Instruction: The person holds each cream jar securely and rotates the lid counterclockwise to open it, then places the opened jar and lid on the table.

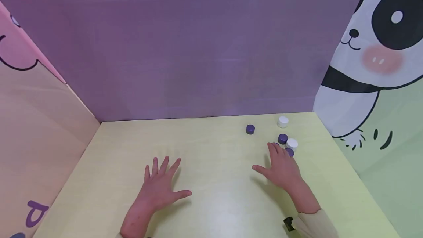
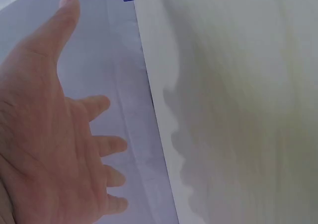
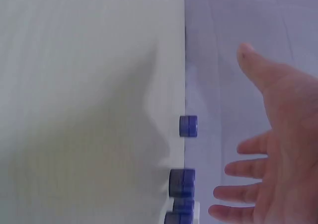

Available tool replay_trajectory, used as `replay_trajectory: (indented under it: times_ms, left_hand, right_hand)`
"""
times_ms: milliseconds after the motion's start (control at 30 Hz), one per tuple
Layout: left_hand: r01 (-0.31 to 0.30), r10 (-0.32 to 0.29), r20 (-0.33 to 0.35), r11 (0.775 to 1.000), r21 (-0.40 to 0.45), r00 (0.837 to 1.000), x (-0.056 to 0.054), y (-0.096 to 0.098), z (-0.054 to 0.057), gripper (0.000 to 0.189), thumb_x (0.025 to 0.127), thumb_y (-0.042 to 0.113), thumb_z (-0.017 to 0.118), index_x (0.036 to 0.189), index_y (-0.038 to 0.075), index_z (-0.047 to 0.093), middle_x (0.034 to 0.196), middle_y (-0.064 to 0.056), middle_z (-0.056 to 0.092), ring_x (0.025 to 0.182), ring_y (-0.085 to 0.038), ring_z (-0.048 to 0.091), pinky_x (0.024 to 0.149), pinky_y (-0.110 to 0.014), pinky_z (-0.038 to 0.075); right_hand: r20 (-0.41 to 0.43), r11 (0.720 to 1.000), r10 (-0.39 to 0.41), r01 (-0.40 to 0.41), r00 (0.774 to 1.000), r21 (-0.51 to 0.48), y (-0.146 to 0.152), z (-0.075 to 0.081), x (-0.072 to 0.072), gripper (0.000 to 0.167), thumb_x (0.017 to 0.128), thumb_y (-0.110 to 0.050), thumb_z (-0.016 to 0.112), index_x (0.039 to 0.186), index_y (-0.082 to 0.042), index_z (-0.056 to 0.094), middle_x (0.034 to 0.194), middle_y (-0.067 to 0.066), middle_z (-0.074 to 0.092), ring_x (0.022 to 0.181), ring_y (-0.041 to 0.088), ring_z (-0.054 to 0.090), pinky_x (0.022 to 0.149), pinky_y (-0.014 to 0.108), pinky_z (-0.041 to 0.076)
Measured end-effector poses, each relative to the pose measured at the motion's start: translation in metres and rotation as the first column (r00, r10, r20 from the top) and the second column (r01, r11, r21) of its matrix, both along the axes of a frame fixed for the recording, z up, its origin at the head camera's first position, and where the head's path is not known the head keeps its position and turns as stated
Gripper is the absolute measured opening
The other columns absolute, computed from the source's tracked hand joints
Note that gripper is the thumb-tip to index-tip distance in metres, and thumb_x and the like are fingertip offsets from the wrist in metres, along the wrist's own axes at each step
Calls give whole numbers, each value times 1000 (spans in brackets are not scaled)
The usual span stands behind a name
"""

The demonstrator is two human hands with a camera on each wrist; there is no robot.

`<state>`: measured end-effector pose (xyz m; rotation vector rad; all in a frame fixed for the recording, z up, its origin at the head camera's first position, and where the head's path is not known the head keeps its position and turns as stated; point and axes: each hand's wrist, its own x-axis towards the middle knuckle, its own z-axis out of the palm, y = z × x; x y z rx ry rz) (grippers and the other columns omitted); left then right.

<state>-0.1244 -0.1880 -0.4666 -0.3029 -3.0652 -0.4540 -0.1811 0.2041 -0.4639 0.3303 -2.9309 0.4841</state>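
My left hand (image 1: 159, 191) hovers over the left-middle of the table, fingers spread and holding nothing. Its palm and thumb (image 2: 64, 23) show in the left wrist view. My right hand (image 1: 281, 168) is held above the table at the right, fingers straight, thumb out to the side, with nothing in it. Just past its fingertips is a loose cluster: a purple bottle cap (image 1: 282, 138), a white cap (image 1: 292, 144), and more purple caps partly hidden by the fingers. A lone purple cap (image 1: 250, 129) sits farther left, and another white cap (image 1: 282, 121) farther back.
The pale wooden table (image 1: 211, 139) meets a purple cloth wall (image 1: 205, 47) at the back. A pinkish panel (image 1: 39, 120) stands at the left, and a green panel with a panda picture (image 1: 383, 120) at the right.
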Motion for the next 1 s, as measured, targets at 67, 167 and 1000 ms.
replay_trajectory:
  times_ms: [67, 167, 1000]
  left_hand:
    - [7, -7, 13, 1000, 21, 1000, -1, 4, 1, 103, 71, 75, 65, 153, 22, 32, 154, -22, 25, 141, -52, 4, 109, -64, 4]
    - [14, -15, 25, 999, 33, 1000, -2, 11, 2, 103, 71, 76, 65, 153, 22, 32, 154, -21, 27, 141, -52, 5, 110, -63, 7]
    - [145, -152, 57, 983, 116, 987, -7, 53, 7, 99, 69, 82, 60, 142, 15, 50, 136, -8, 53, 131, -33, 41, 103, -52, 34]
  right_hand:
    - [23, 999, -29, 30, 999, -25, -3, 2, -5, 100, 81, -71, 60, 140, 6, 39, 137, 25, 46, 115, 44, 52, 81, 56, 49]
    - [68, 996, -73, 76, 995, -50, -6, 7, -10, 99, 81, -71, 60, 139, 6, 39, 132, 27, 49, 108, 43, 56, 75, 54, 50]
    - [147, 909, -235, 271, 961, -318, -29, -2, -85, 57, 85, -37, 72, 119, 6, 56, 109, 21, 64, 94, 36, 62, 76, 47, 49]
